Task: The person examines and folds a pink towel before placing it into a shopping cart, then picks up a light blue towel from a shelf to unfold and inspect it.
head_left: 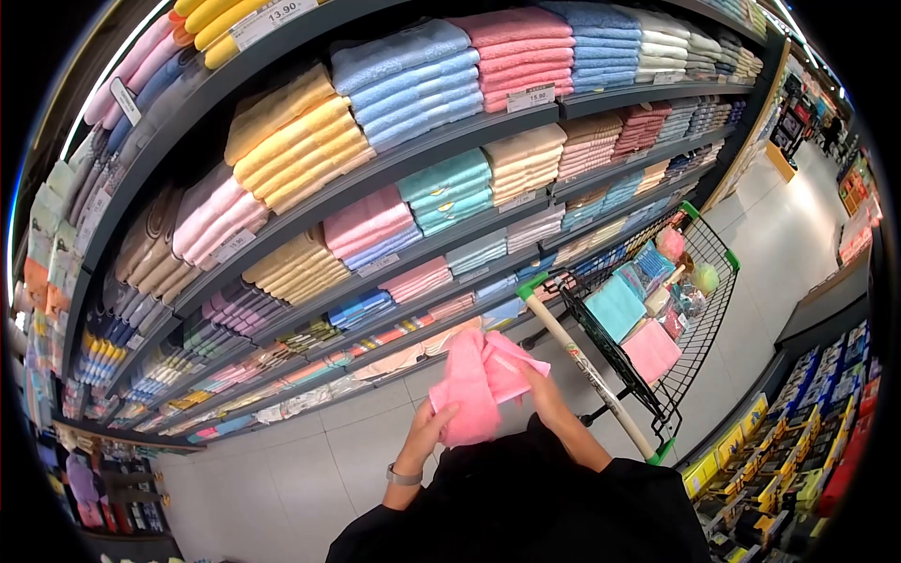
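Observation:
A pink towel (466, 385), partly folded over itself, is held up in front of my body. My left hand (427, 433) grips its lower left side, with a metal band round the wrist. On the right, my right hand (547, 396) pinches the towel's other edge between thumb and fingers. Just to the right stands a black wire shopping cart (718, 324) with a pale handle (589, 373) and green corners. Inside it lie a turquoise towel (615, 308), a pink towel (651, 352) and several small packaged items.
Long shelves (450, 145) of folded towels in many colours curve along the left and front. A lower display of packaged goods (784, 441) flanks the right side. Tiled floor (310, 469) lies below, and the aisle runs on to the far right. A person (103, 479) is at the far left.

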`<state>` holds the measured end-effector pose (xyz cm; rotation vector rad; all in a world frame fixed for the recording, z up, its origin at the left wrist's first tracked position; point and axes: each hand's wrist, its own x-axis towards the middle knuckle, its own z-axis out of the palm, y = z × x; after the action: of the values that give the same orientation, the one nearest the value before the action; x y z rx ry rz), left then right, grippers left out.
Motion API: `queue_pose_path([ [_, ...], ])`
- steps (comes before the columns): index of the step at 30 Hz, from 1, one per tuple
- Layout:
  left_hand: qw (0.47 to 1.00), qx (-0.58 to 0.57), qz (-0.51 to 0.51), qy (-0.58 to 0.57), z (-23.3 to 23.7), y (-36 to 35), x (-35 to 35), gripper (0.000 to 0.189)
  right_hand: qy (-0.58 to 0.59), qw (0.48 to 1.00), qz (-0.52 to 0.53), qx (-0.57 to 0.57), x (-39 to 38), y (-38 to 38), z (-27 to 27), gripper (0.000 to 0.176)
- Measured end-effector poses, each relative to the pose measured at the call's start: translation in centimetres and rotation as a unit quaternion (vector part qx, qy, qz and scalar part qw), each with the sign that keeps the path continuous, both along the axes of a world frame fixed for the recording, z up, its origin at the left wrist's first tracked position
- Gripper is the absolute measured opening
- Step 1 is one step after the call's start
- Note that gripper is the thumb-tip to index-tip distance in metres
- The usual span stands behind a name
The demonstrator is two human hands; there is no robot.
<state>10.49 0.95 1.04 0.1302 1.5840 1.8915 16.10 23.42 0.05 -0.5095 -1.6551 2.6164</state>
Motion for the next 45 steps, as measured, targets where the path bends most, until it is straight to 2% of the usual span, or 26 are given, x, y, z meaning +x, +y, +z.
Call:
queue_pose_path([
  [2,1.000,-0.019,-0.004,-0.019,-1.3,-0.6,-0.2,0.031,0.005,0.998,-0.037,0.047,-0.1,-0.3,-0.1,0.036],
  [4,0.996,-0.084,-0.023,-0.032,0.3,-0.3,-0.4,0.027,0.009,0.997,-0.044,0.062,-0.2,-0.5,0.9,0.037],
  [7,0.999,-0.019,0.033,0.030,-1.7,0.3,-0.6,0.025,0.006,0.998,-0.024,0.050,-0.1,-0.2,1.5,0.038],
  [10,0.991,-0.029,0.037,0.129,-1.5,0.8,-1.4,0.027,0.010,0.997,-0.011,0.082,0.2,0.0,1.1,0.037],
  [13,0.989,0.031,0.101,0.103,0.6,2.6,-0.9,0.035,0.049,0.991,0.025,0.125,0.9,-0.5,3.4,0.037],
  [15,0.986,-0.024,0.037,0.160,-0.5,3.0,-0.1,0.040,0.069,0.986,0.058,0.137,0.8,-1.5,6.0,0.037],
  [16,0.981,-0.051,0.005,0.189,-1.0,3.3,0.1,0.044,0.113,0.967,0.084,0.213,0.8,-1.8,5.5,0.036],
  [19,0.982,-0.046,-0.033,0.182,-2.4,4.3,0.1,0.046,0.189,0.942,0.089,0.261,0.6,-2.7,6.4,0.035],
  [20,0.979,-0.064,-0.021,0.190,-3.1,4.2,0.0,0.040,0.189,0.945,0.090,0.250,0.8,-2.6,5.8,0.034],
  [23,0.996,-0.044,0.024,0.073,-4.2,3.0,-0.6,0.037,0.149,0.963,0.051,0.220,1.2,-1.7,5.8,0.034],
  [26,0.999,-0.014,0.016,0.040,-4.3,1.3,-1.1,0.034,0.013,0.965,0.114,0.235,1.7,0.8,6.1,0.037],
  [28,1.000,0.000,-0.017,0.008,-3.9,0.6,-1.3,0.036,0.032,0.997,-0.014,0.068,1.2,0.9,6.4,0.035],
  [29,0.999,0.008,-0.033,-0.009,-3.6,0.2,-1.4,0.036,0.041,0.996,-0.078,-0.018,0.9,1.0,6.6,0.034],
  [31,0.988,0.133,-0.052,-0.051,0.2,-0.7,-0.8,0.043,0.050,0.953,-0.091,-0.285,-0.3,2.4,9.2,0.042],
  [32,0.976,0.195,-0.062,-0.074,2.1,-1.1,-0.5,0.046,0.131,0.954,0.009,-0.269,-1.1,3.7,11.2,0.051],
  [33,0.972,0.218,-0.068,-0.053,3.3,-1.5,-0.4,0.051,0.145,0.934,0.001,-0.326,-1.4,4.6,12.1,0.052],
  [35,0.960,0.266,-0.082,0.000,5.4,-1.6,-0.9,0.061,0.110,0.910,-0.126,-0.379,-2.2,3.1,13.0,0.048],
  [36,0.966,0.255,-0.032,0.001,6.3,-1.1,-0.8,0.064,0.096,0.920,-0.120,-0.361,-2.7,2.6,9.4,0.049],
  [37,0.965,0.262,0.010,-0.018,6.1,-0.6,-1.0,0.062,0.082,0.928,-0.116,-0.344,-3.2,1.6,2.5,0.052],
  [38,0.961,0.269,0.051,-0.037,5.6,-0.2,-1.3,0.061,0.068,0.936,-0.113,-0.327,-2.7,0.6,-1.5,0.055],
  [40,0.956,0.260,0.119,-0.064,5.7,0.7,-1.7,0.056,0.023,0.969,-0.038,-0.242,-0.9,-3.3,-1.8,0.057],
  [41,0.956,0.246,0.145,-0.071,6.3,1.3,-1.8,0.053,-0.007,0.940,0.018,-0.341,-0.1,-4.2,-1.4,0.058],
  [43,0.955,0.219,0.172,-0.103,6.2,1.4,-2.1,0.048,-0.064,0.840,0.125,-0.524,1.3,-5.4,-0.5,0.059],
  [45,0.953,0.200,0.174,-0.146,5.5,1.3,-2.9,0.044,-0.036,0.780,0.174,-0.600,1.3,-4.9,-1.2,0.058],
])
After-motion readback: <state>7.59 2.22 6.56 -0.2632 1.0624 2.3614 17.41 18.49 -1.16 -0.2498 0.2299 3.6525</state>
